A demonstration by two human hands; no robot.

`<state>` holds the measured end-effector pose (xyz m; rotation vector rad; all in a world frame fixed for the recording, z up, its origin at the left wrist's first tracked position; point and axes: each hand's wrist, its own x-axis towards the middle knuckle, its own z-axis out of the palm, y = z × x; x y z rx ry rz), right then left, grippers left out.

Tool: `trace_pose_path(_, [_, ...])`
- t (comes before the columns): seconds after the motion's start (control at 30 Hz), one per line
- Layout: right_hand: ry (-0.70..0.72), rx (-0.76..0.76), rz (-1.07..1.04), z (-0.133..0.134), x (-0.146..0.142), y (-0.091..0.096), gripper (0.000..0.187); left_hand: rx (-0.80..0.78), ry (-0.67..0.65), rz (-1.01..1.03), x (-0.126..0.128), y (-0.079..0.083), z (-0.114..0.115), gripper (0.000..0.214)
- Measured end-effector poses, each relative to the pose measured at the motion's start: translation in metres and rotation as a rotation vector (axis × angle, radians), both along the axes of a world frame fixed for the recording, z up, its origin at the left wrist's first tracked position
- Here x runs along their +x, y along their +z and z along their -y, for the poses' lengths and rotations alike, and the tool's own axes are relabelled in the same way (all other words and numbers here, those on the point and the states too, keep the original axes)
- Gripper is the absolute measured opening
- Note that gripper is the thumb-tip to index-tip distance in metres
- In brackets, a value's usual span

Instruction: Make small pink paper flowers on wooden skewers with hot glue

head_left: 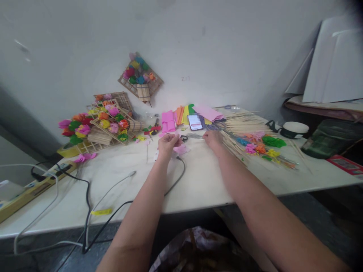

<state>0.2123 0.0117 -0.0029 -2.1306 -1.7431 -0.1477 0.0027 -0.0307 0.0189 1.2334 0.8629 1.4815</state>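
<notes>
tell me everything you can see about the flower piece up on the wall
The flower piece has a brownish lattice, apparently of thin wooden sticks, set as a diamond against the wall. Low on it sits a cup of pale upright sticks, with what look like dark bands. Above it cluster papery flowers in pink, red, yellow, blue, orange and green. Neither hand touches it; what holds it up isn't visible.

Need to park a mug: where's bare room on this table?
Bare tabletop lies between the left forearm and right forearm, beside the black cable, and front right, between paper flowers and table edge. Crowded: back left, with flower panels; front left, with power strip; back middle, around the phone and left hand.
</notes>
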Motion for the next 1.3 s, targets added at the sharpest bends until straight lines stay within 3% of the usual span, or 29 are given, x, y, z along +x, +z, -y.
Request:
trace_pose_path(0.27, [-0.041,0.074,-0.035,0.001,0.001,0.002,0.027,0.002,-0.003,-0.006,0.0,-0.001,0.0,0.034])
trace_pose_path(0.5, [0.022,0.119,-0.024,0.0,-0.002,0.001,0.03,0.001,0.004,-0.002,0.001,0.002,0.002,0.032])
trace_pose_path(0.63, [0.037,0.168,-0.251,0.0,-0.008,0.005,0.026,-0.006,0.001,-0.006,0.0,0.002,0.002,0.033])
trace_pose_path(0.7, [0.104,0.193,-0.47,0.001,-0.014,0.008,0.024,-0.001,-0.004,-0.016,0.0,0.001,0.001,0.034])
trace_pose_path(0.77, [0.263,0.192,-0.733,0.005,-0.023,0.011,0.022,0.023,0.002,-0.039,0.0,0.0,0.0,0.034])
trace_pose_path(0.9, [0.572,0.046,-1.134,0.018,-0.043,0.017,0.022,0.091,0.037,-0.077,0.001,-0.003,-0.006,0.032])
trace_pose_path(1.07, [0.72,-0.193,-1.21,0.034,-0.055,0.023,0.019,0.109,0.017,-0.115,0.001,-0.008,-0.011,0.028])
trace_pose_path(1.3, [0.81,-0.266,-1.173,0.037,-0.058,0.021,0.018,0.117,0.01,-0.153,-0.001,-0.006,-0.009,0.027])
